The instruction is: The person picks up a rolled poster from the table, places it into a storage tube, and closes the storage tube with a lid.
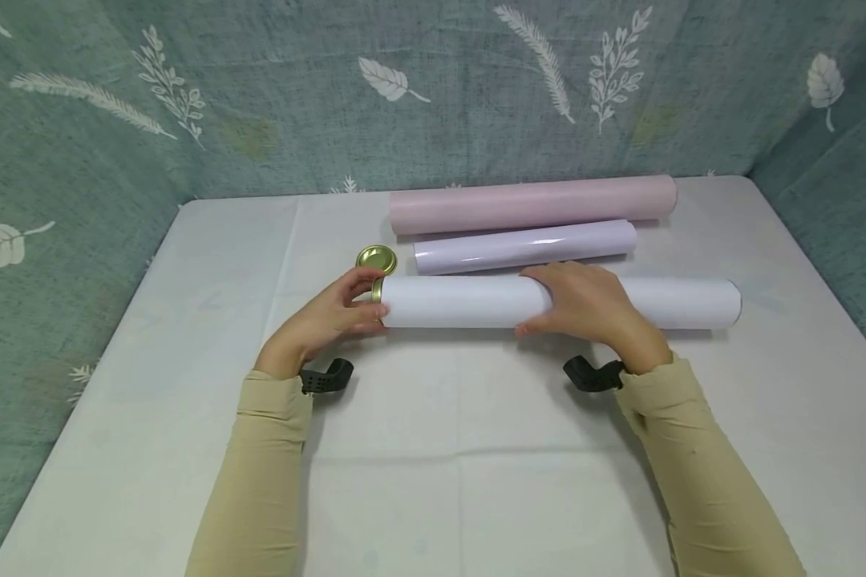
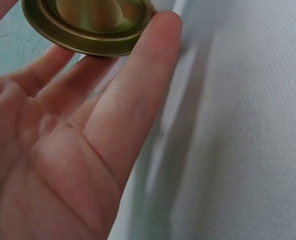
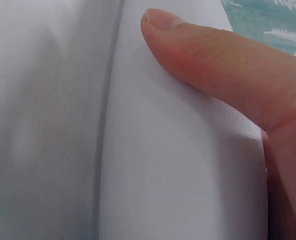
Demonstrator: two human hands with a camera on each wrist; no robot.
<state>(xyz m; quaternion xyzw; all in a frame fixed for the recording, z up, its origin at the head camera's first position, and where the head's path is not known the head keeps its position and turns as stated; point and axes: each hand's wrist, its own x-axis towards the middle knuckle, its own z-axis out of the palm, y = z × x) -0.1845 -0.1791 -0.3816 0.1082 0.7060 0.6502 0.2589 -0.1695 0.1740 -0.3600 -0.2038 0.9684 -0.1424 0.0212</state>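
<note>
A long white cardboard tube [image 1: 462, 302] lies crosswise on the table, a gold metal lid [image 1: 377, 290] at its left end. My left hand [image 1: 332, 316] grips that end, thumb and fingers spread around the lid's rim. In the left wrist view, the lid's recessed face [image 2: 93, 20] shows between the thumb and fingers. Around the tube's middle, my right hand [image 1: 584, 300] holds on from above. The right wrist view has the right thumb [image 3: 203, 55] lying over the white tube [image 3: 178, 165]. The tube's right end carries a thin dark edge.
A second gold lid [image 1: 376, 258] lies just behind the tube's left end. Farther back are a glossy lilac roll [image 1: 527, 247] and a longer pink tube [image 1: 534, 204], side by side. Green leaf-patterned cloth [image 1: 433, 96] rises behind the white-covered table [image 1: 433, 497].
</note>
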